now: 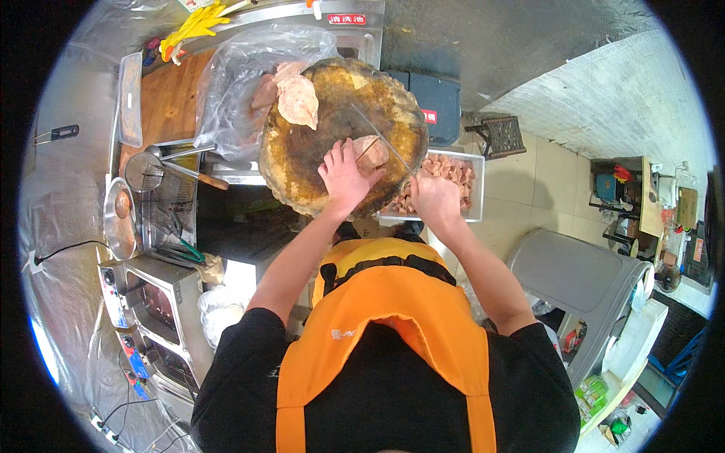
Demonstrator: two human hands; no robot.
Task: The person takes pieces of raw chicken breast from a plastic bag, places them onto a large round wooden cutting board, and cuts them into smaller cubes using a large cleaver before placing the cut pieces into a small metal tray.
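A piece of raw meat (371,152) lies on a round wooden chopping block (323,170). My left hand (345,174) rests on its left side, fingers spread. In my right hand (436,197) is the handle end of a knife (385,139), its thin blade slanting up and left over the meat. Another raw poultry piece (298,96) sits at the block's upper left edge, beside a clear plastic bag (226,102) with more meat in it. Below and right of the block, a white tray (480,187) holds many cut chunks of meat (453,170), partly hidden by my right hand.
Left of the block are a wooden board (164,96), a strainer (143,171) and a metal bowl (113,226). A dark lidded bin (439,102) stands behind the block's right side. Yellow gloves (195,27) lie at the upper left. A folding stool (501,137) is on the floor.
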